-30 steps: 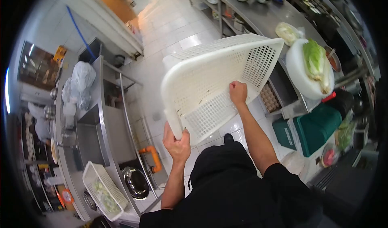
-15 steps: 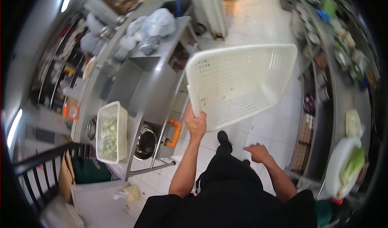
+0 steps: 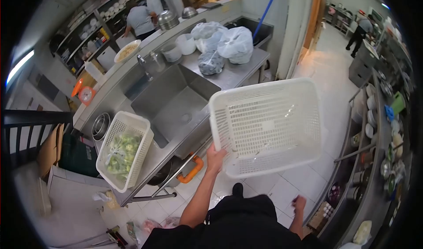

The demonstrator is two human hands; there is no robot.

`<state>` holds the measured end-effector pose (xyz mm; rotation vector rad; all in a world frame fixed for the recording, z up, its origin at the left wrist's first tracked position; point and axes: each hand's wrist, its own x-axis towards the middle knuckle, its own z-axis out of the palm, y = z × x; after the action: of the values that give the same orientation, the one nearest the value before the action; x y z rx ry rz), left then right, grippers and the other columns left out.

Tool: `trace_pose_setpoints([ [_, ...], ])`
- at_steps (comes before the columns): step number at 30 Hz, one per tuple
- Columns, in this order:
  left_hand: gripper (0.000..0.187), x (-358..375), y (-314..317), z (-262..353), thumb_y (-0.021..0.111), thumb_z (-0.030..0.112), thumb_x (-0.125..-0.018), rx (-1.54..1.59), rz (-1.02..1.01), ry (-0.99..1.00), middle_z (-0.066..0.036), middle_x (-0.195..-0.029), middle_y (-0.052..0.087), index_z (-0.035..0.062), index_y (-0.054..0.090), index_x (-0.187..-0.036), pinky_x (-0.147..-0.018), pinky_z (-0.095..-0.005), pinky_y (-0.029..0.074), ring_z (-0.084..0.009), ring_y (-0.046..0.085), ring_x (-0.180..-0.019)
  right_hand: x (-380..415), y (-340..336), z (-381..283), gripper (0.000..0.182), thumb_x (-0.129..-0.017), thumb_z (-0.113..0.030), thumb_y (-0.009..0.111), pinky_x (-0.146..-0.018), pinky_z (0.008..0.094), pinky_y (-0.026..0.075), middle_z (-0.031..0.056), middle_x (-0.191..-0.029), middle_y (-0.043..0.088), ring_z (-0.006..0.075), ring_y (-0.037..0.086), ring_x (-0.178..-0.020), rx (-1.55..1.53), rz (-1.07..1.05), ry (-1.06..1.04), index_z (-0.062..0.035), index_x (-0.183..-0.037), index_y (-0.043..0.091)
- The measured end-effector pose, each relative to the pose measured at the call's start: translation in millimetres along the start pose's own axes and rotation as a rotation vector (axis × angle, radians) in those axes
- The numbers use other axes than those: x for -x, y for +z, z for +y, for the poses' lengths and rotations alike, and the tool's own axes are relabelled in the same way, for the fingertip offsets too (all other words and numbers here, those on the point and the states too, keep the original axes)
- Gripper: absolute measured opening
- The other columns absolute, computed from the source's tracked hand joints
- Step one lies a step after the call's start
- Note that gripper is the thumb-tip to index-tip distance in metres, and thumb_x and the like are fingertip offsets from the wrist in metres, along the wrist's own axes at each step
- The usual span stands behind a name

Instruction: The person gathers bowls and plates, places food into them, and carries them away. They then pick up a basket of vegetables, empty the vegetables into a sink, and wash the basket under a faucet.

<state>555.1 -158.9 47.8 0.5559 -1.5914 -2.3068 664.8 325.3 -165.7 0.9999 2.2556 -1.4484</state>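
My left hand (image 3: 215,158) grips the near left edge of a large white plastic basket (image 3: 275,121), its thumb over the rim. The basket is held up in front of me, tilted so that its open side faces me, and it has nothing in it. My right hand (image 3: 299,202) hangs low at my side over the floor, fingers curled in and nothing visible in them. To the left, a smaller white basket (image 3: 143,149) with green vegetables in a clear plastic bag (image 3: 123,154) stands on the counter beside the sink (image 3: 183,99).
Full plastic bags (image 3: 235,44) lie on the steel counter behind the sink. An orange scale (image 3: 86,94) stands at the left. A long shelf (image 3: 368,178) runs along the right. A person (image 3: 363,28) stands far down the passage, another (image 3: 140,19) beyond the counter.
My view has turned up and to the left, bringing the sink closer. The large basket has tipped further towards me, still in my left hand. My right hand's extended finger has curled in.
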Motion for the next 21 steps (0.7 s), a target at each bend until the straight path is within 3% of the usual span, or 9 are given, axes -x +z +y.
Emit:
trace_pose_setpoints([
  [2, 0.051, -33.4, 13.3, 2.1, 0.047, -0.012, -0.067, -0.065, -0.071, 0.011, -0.011, -0.109, 0.061, -0.0042, 0.051, -0.117, -0.082, -0.0287, 0.047, -0.0178, 0.060, -0.094, 29.0, -15.1, -120.7, 0.045, -0.084, -0.009, 0.043, -0.058, 0.0319, 0.047, 0.0089, -0.109, 0.057, 0.0175, 0.057, -0.074, -0.450, 0.016, -0.081, -0.0111, -0.129, 0.045],
  [3, 0.051, -52.2, 20.3, 4.6, 0.047, -0.012, -0.067, -0.066, -0.066, 0.011, -0.011, -0.109, 0.061, -0.0042, 0.051, -0.117, -0.082, -0.0287, 0.047, -0.0178, 0.060, -0.094, 15.4, -31.0, -149.6, 0.055, -0.085, -0.020, 0.050, -0.068, 0.0335, 0.045, 0.0075, -0.122, 0.051, 0.0177, 0.055, -0.085, -0.477, -0.013, -0.153, -0.0184, -0.137, 0.036],
  [7, 0.046, -119.0, 59.7, 19.1, 0.050, -0.007, -0.067, -0.330, -0.223, 0.048, -0.008, -0.100, 0.062, -0.0029, 0.056, -0.112, -0.079, -0.0268, 0.046, -0.0137, 0.058, -0.090, 6.1, -67.4, -298.1, 0.064, -0.084, -0.038, 0.053, -0.082, 0.0388, 0.040, 0.0091, -0.130, 0.046, 0.0232, 0.048, -0.107, -0.434, 0.065, -0.498, -0.0179, -0.140, 0.032],
  [11, 0.044, -171.3, 114.6, 31.3, 0.051, -0.002, -0.067, -0.368, -0.343, 0.156, -0.007, -0.092, 0.063, -0.0006, 0.058, -0.110, -0.074, -0.0264, 0.047, -0.0128, 0.058, -0.083, -73.6, -56.3, -361.1, 0.058, -0.081, -0.031, 0.065, -0.082, 0.0364, 0.042, 0.0130, -0.124, 0.051, 0.0223, 0.050, -0.105, 0.131, 0.184, -0.768, -0.0066, -0.130, 0.045],
  [13, 0.042, -201.0, 132.1, 40.8, 0.055, 0.001, -0.072, -0.440, -0.433, 0.111, -0.008, -0.096, 0.061, 0.0002, 0.057, -0.114, -0.079, -0.0276, 0.046, -0.0136, 0.057, -0.090, -113.3, -44.7, -393.7, 0.042, -0.081, -0.018, 0.066, -0.078, 0.0318, 0.046, 0.0114, -0.106, 0.060, 0.0194, 0.057, -0.093, -0.074, 0.263, -0.531, 0.0022, -0.115, 0.055],
  [16, 0.039, -245.4, 151.1, 63.4, 0.061, 0.008, -0.078, -0.461, -0.589, 0.173, -0.011, -0.106, 0.060, 0.0015, 0.056, -0.116, -0.085, -0.0283, 0.044, -0.0134, 0.054, -0.101, -149.9, -28.3, -438.3, 0.029, -0.083, -0.011, 0.063, -0.074, 0.0287, 0.048, 0.0074, -0.093, 0.063, 0.0168, 0.060, -0.082, -0.503, 0.200, -0.637, 0.0062, -0.105, 0.058],
  [17, 0.039, -264.6, 154.3, 65.9, 0.063, 0.012, -0.081, -0.174, -0.640, 0.032, -0.010, -0.118, 0.057, 0.0025, 0.056, -0.118, -0.087, -0.0294, 0.044, -0.0133, 0.056, -0.097, -178.3, -33.0, -444.5, 0.030, -0.084, -0.012, 0.062, -0.068, 0.0260, 0.047, 0.0096, -0.099, 0.064, 0.0135, 0.060, -0.078, -0.533, 0.183, -0.610, 0.0055, -0.108, 0.058],
  [20, 0.031, -354.7, 103.5, 107.7, 0.061, 0.018, -0.085, -0.609, -0.469, 0.045, -0.007, -0.115, 0.059, 0.0036, 0.059, -0.113, -0.086, -0.0284, 0.045, -0.0113, 0.056, -0.096, -230.5, -72.7, -478.7, 0.029, -0.082, -0.004, 0.060, -0.078, 0.0279, 0.047, 0.0122, -0.102, 0.064, 0.0163, 0.060, -0.089, -0.475, 0.121, -0.794, 0.0067, -0.109, 0.058],
  [21, 0.024, -400.7, 66.6, 107.5, 0.060, 0.020, -0.087, -0.353, -0.479, 0.514, -0.004, -0.102, 0.063, 0.0041, 0.063, -0.105, -0.079, -0.0275, 0.047, -0.0101, 0.058, -0.088, -220.4, -84.0, -506.0, 0.030, -0.082, -0.003, 0.060, -0.079, 0.0282, 0.047, 0.0133, -0.104, 0.063, 0.0172, 0.059, -0.090, -0.422, 0.179, -0.804, 0.0072, -0.110, 0.057],
])
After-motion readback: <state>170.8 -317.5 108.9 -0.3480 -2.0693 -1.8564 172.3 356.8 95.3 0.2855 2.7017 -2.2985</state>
